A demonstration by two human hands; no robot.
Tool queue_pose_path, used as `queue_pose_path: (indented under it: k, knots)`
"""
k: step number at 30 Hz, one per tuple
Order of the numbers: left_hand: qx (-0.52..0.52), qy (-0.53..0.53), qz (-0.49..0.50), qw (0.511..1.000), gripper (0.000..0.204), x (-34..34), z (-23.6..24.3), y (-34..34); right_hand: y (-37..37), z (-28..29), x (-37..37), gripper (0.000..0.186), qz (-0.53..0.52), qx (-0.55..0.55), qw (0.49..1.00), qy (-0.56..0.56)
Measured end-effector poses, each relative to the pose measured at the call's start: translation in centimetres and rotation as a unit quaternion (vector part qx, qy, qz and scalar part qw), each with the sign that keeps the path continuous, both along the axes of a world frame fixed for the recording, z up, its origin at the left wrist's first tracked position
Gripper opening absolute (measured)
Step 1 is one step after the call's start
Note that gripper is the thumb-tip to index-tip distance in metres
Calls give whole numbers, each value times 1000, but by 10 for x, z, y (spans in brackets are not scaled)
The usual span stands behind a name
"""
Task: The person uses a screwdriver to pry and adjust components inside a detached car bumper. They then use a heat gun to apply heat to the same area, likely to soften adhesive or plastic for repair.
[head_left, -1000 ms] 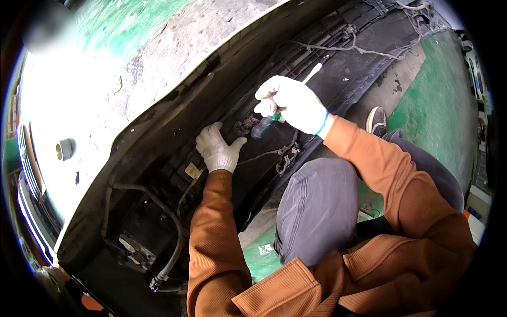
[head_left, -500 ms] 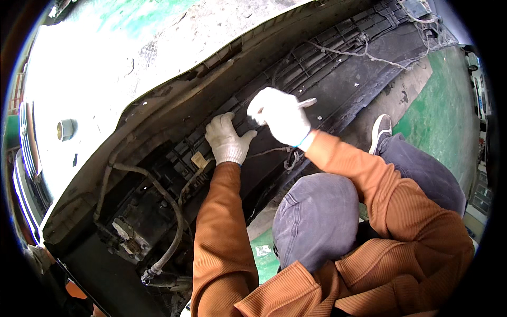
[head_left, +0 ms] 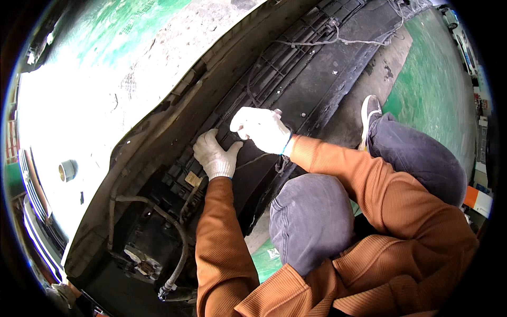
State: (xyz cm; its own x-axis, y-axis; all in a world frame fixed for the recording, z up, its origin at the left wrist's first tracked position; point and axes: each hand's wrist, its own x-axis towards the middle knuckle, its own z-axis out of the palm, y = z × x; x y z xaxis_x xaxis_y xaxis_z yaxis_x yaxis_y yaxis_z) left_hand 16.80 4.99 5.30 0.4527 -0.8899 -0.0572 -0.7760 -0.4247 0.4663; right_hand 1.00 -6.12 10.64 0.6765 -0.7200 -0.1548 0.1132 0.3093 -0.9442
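A large car bumper (head_left: pixel 317 100) lies with its dark, dusty inner side up, crossing the view from lower left to upper right. My left hand (head_left: pixel 215 157), in a whitish knit glove, rests on its ribbed inner part, fingers together and thumb spread. Just right of it, my right hand (head_left: pixel 262 129), in a white glove, is closed above the bumper. A small end pokes up from that fist; whatever it holds is hidden. Beside my left wrist is a yellowish tag or connector (head_left: pixel 193 179) near a cable.
A grey hose (head_left: pixel 183 238) curves over the bumper's lower left end. Thin wiring (head_left: pixel 338 39) crosses its far end. A round sensor-like piece (head_left: pixel 67 170) shows on the bright surface at left. My knee (head_left: pixel 311 222) is close to the near edge, above green floor (head_left: pixel 428 90).
My right hand has come down and left, closer to my left hand, and the pale end sticking out of it shows less. The whole view has shifted slightly.
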Motion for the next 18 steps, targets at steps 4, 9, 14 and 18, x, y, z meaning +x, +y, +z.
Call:
queue_pose_path:
  k: [4,9,14,18]
  knots:
    - [-21,-17,-4,1000,82,0,-5,6,-21,2,-8,12,-59,113,984,-123]
    - [-44,-17,-1,999,79,5,2,8,-45,13,-42,16,-120,22,992,-7]
    - [2,9,-2,1000,78,5,12,-1,-27,6,-52,18,-74,37,994,75]
    - [-30,0,1,1000,80,4,-1,8,-16,14,-37,19,-65,14,998,23]
